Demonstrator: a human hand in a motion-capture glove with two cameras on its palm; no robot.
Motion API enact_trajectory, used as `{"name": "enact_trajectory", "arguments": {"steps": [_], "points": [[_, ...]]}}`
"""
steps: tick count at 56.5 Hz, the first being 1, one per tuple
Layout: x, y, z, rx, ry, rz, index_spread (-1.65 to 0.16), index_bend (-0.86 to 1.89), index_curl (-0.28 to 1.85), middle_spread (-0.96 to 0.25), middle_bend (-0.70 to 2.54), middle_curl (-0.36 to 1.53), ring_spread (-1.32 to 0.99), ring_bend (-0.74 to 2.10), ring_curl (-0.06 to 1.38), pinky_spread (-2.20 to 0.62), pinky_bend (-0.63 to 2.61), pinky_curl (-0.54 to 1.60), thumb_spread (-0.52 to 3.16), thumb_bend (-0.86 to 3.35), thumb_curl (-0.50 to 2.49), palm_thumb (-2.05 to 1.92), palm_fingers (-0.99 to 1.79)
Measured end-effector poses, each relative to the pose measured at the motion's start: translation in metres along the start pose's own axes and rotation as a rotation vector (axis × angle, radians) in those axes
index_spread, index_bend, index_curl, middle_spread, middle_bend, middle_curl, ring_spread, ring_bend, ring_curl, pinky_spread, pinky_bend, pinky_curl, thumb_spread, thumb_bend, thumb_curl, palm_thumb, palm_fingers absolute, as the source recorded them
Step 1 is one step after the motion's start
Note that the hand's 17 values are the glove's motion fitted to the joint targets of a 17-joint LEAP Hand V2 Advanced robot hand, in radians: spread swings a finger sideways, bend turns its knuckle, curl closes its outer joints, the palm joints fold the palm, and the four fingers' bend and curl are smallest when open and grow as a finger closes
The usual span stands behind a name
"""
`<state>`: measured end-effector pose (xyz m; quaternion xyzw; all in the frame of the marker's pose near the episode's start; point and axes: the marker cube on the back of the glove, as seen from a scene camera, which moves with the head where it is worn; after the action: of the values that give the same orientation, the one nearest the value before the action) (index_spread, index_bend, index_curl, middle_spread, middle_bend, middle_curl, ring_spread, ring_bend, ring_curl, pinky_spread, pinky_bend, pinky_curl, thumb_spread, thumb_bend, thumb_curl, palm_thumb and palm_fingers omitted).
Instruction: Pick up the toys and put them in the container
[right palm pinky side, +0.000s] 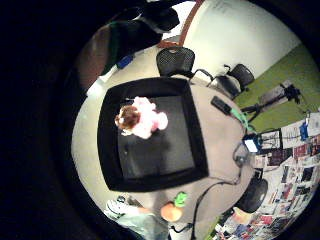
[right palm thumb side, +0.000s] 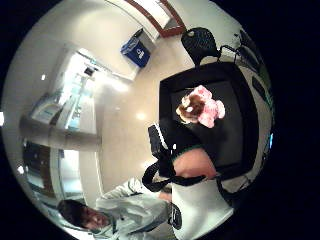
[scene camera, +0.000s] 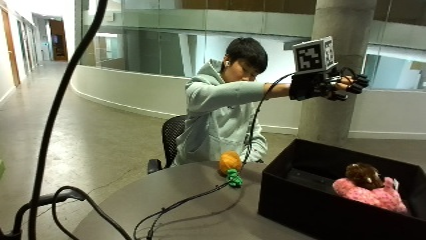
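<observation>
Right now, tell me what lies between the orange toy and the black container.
Only bare table and a black cable; the outside view shows the orange toy standing apart from the black container.

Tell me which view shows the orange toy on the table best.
The outside view: the orange toy sits whole on the table, a green piece below it, beside the black container. The little finger side palm view shows it small at the table's edge. I cannot find it in the thumb side view.

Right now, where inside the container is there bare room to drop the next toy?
The black container holds only the pink doll, lying near one corner. The rest of its floor is bare. The carrot toy waits on the table, outside the container.
</observation>
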<state>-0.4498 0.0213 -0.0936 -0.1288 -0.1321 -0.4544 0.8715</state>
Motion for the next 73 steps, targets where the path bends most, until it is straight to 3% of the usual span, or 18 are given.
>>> {"name": "enact_trajectory", "arguments": {"steps": [16, 20, 39, 46, 52, 58, 62, 73], "points": [[0.037, 0.115, 0.008, -0.122, 0.142, -0.078, -0.26, 0.09, 0.3, 0.01, 0.13, 0.37, -0.04, 0.2, 0.3, 0.04, 0.87, 0.32, 1.31, -0.01, 0.39, 0.08, -0.24], [0.075, 0.14, 0.021, -0.182, 0.225, -0.052, -0.26, 0.09, 0.28, 0.01, 0.13, 0.35, -0.04, 0.18, 0.3, 0.04, 0.86, 0.31, 1.31, -0.02, 0.38, 0.08, -0.24], [0.069, 0.332, 0.171, -0.681, -0.054, -0.018, -0.3, 0.15, 0.26, 0.01, 0.09, 0.26, -0.01, 0.13, 0.25, 0.05, 0.83, 0.32, 1.25, -0.02, 0.34, 0.02, -0.26], [0.075, 0.353, 0.201, -0.72, -0.06, -0.082, -0.32, 0.17, 0.27, 0.01, 0.07, 0.22, 0.01, 0.15, 0.23, 0.06, 0.9, 0.34, 1.2, -0.01, 0.34, 0.05, -0.2], [0.064, 0.357, 0.202, -0.631, 0.016, -0.149, -0.32, 0.19, 0.29, 0.0, 0.25, 0.26, 0.0, 0.18, 0.22, 0.05, 0.98, 0.35, 1.27, 0.07, 0.37, 0.22, 0.13], [0.047, 0.355, 0.205, -0.558, 0.055, -0.189, -0.28, 0.14, 0.27, -0.07, 0.36, 0.31, -0.09, 0.45, 0.27, -0.15, 1.01, 0.34, 1.33, 0.19, 0.44, 0.44, 0.66], [0.041, 0.352, 0.206, -0.526, 0.078, -0.215, -0.26, 0.11, 0.27, -0.11, 0.37, 0.33, -0.16, 0.64, 0.34, -0.25, 1.03, 0.36, 1.28, 0.23, 0.49, 0.56, 0.79], [0.039, 0.33, 0.203, -0.667, 0.102, -0.231, -0.28, 0.28, 0.35, -0.23, 0.61, 0.46, -0.37, 0.77, 0.43, -0.37, 0.94, 0.37, 0.9, 0.21, 0.64, 0.7, 1.06]]}}
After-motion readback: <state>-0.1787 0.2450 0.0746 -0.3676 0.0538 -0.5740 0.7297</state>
